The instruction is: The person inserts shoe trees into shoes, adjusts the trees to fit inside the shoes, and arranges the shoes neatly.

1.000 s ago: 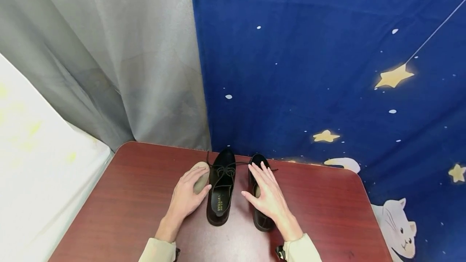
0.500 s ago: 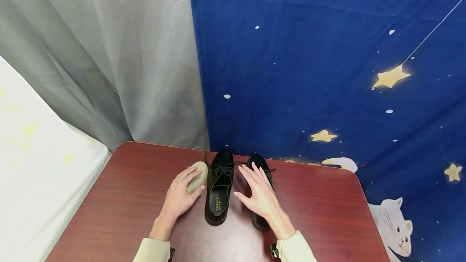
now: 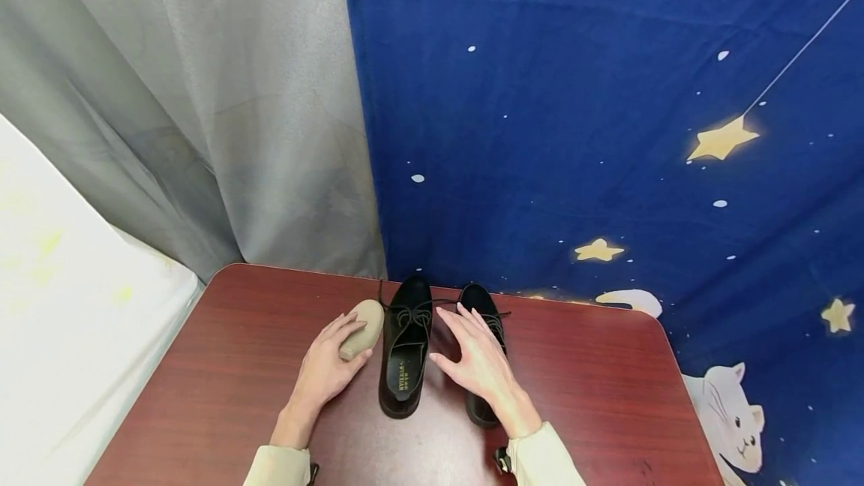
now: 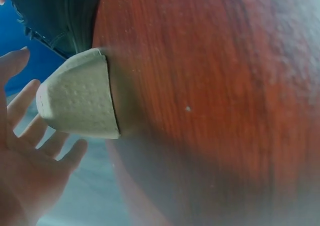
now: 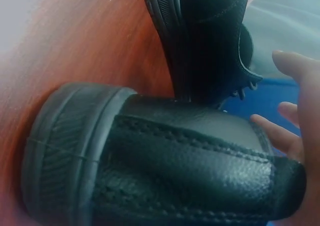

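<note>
1. Behind the work we see a grey curtain [image 3: 283,133] and, to its right, a blue cloth [image 3: 526,133] printed with yellow stars [image 3: 724,139] and a white cat [image 3: 736,418]. A white cloth [image 3: 81,336] slopes along the far left.
2. In front of us is a reddish-brown table [image 3: 594,381] with rounded far corners; light glares off its near middle.
3. On it we find the left-hand black shoe [image 3: 408,340], upright, toe towards the cloth, with tied laces [image 3: 413,316] and gold lettering on its insole [image 3: 402,377].
4. The right-hand black shoe [image 3: 479,298] stands apart from it, pointing the same way, its middle hidden from the head view.
5. A beige rounded form [image 3: 369,325] sits just left of the first shoe; we cannot tell whether the two touch.
6. The left hand [image 3: 324,370] reaches over that form, fingers spread and thumb well apart. We see no grip on it; contact is unclear.
7. The right hand [image 3: 481,366] is above the second shoe, fingers loosely extended and thumb spread towards the gap between the shoes. We see nothing gripped; touching we cannot judge.
8. Both arms wear cream sleeves [image 3: 277,465].
</note>
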{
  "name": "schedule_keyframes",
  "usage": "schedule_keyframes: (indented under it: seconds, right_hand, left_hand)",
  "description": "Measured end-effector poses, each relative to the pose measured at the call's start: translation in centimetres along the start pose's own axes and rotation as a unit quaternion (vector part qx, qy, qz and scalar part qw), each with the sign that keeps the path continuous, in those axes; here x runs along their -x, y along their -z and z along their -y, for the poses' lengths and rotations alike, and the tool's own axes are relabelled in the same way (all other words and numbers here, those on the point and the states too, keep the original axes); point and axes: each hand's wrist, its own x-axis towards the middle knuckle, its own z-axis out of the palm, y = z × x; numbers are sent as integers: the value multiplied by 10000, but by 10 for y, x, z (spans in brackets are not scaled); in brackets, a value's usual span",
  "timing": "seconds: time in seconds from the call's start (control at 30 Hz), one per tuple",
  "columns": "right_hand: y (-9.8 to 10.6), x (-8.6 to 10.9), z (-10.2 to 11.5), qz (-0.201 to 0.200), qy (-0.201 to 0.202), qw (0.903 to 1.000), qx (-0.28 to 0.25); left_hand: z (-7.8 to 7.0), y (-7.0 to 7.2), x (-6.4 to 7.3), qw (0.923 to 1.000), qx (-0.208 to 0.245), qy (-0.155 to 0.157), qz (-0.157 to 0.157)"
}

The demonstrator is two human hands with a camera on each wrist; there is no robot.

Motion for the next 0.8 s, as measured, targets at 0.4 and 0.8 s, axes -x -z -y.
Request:
schedule_keyframes:
  seconds: [0.4,0.8]
  right_hand:
    - [1,-12,7,196,62,9997,124]
    - [-6,-16,6,233,76,9995,199]
  left_hand:
    - [12,1,4,9999,-33,-48,129]
    - [19,-1,6,9999,-12,-143,72]
